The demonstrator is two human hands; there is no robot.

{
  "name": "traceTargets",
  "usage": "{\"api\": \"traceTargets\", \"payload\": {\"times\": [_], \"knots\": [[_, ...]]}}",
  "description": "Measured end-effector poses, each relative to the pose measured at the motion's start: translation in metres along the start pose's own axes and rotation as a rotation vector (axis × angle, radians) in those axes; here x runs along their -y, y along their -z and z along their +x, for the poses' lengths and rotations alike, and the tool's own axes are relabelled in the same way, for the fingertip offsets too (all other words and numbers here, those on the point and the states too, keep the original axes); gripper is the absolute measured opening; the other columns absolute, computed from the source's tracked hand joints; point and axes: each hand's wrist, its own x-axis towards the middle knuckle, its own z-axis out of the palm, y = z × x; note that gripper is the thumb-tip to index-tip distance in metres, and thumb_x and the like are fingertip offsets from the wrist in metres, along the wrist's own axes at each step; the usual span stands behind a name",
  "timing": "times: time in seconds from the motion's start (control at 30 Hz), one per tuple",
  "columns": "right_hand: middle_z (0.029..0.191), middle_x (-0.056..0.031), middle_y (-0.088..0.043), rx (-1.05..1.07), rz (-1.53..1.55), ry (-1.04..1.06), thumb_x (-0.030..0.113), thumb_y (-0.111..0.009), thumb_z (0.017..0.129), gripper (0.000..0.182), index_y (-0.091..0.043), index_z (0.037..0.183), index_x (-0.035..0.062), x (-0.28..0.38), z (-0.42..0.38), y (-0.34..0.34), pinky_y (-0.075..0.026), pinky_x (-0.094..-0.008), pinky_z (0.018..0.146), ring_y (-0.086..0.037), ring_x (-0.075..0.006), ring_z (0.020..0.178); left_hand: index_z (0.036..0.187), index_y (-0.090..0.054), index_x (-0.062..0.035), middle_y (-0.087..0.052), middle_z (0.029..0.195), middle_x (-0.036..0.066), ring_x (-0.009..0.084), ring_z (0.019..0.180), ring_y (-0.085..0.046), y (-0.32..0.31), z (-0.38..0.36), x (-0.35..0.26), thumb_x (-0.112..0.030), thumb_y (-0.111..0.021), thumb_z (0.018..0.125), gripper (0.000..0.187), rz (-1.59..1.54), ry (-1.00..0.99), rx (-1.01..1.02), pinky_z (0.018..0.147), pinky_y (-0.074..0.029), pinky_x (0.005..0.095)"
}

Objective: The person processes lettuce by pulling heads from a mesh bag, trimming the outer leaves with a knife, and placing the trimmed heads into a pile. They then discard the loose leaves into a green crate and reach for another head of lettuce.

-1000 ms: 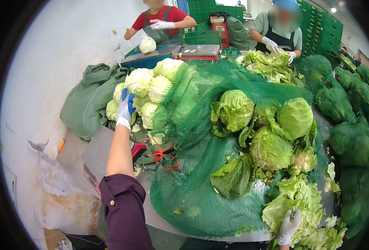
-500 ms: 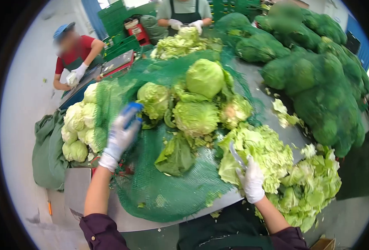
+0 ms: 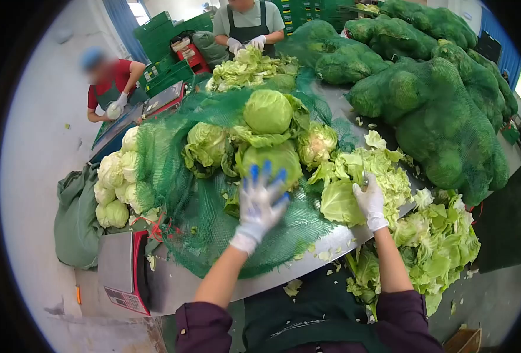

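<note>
My left hand (image 3: 262, 200), in a white glove with blue fingertips, is spread open against the near side of a round green lettuce head (image 3: 272, 160). Another lettuce (image 3: 268, 112) sits just behind, with a leafy one (image 3: 206, 147) to the left and one showing a brownish cut end (image 3: 317, 143) to the right. All lie on a spread green net (image 3: 213, 235). In its white glove, my right hand (image 3: 370, 203) is closed around a knife, its blade (image 3: 365, 177) barely showing, over a heap of loose leaves (image 3: 384, 173).
Trimmed pale heads (image 3: 112, 176) are piled at left beside a red-edged scale (image 3: 119, 270). Full net bags (image 3: 449, 123) stand at right, above a hanging heap of leaves (image 3: 437, 253). Two gloved people work at the far side, one by a leaf pile (image 3: 246, 70).
My left hand has moved right, from beside the left lettuce to the middle one. The loose leaf by the middle lettuce is now mostly hidden. My right hand stays by the leaf heap; the view has shifted.
</note>
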Motion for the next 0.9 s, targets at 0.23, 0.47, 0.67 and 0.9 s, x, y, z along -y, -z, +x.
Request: {"api": "traceTargets", "payload": {"times": [0.23,0.47,0.67,0.9], "knots": [[0.088,-0.0101,-0.066,0.352,0.384,-0.172,0.04,-0.069,0.083,0.054,-0.056,0.123,0.0056,0.079,-0.03,0.01,-0.049,-0.0306,0.069,-0.06,-0.0161,0.074,0.13,-0.054,-0.0119,-0.05,0.13,0.015,0.034,0.12,-0.047,0.038,-0.033,-0.036,-0.022,-0.07,0.075,0.058,-0.286,-0.131,-0.002,0.099,-0.039,0.0429],[0.12,-0.0249,-0.059,0.344,0.649,-0.09,0.042,-0.075,0.076,0.088,-0.035,0.138,-0.005,0.056,-0.053,-0.041,-0.045,-0.0337,0.092,-0.059,-0.0311,0.109,0.137,-0.047,-0.0161,-0.032,0.146,0.018,0.0414,0.132,-0.029,-0.002,-0.023,-0.026,-0.043,-0.072,0.073,0.074,-0.518,0.159,-0.028,0.109,-0.026,0.0493],[0.095,-0.0205,-0.064,0.134,0.132,0.074,0.039,-0.07,0.08,0.051,-0.055,0.115,0.0036,0.1,-0.058,-0.009,-0.05,-0.0356,0.073,-0.063,-0.0325,0.082,0.134,-0.051,-0.0135,-0.033,0.145,0.019,0.0398,0.133,-0.029,0.004,-0.064,-0.039,-0.043,-0.073,0.074,0.071,-0.451,0.106,-0.12,0.109,-0.026,0.0505],[0.075,-0.0109,-0.066,0.201,0.761,-0.118,0.02,-0.065,0.083,0.024,-0.064,0.099,0.0016,0.119,-0.038,-0.017,-0.049,-0.0286,0.066,-0.06,-0.0119,0.068,0.137,-0.044,-0.0047,-0.04,0.143,0.015,0.0265,0.13,-0.041,-0.046,-0.123,0.015,-0.018,-0.062,0.088,0.054,-1.089,0.512,-0.373,0.108,-0.033,0.0386]]}}
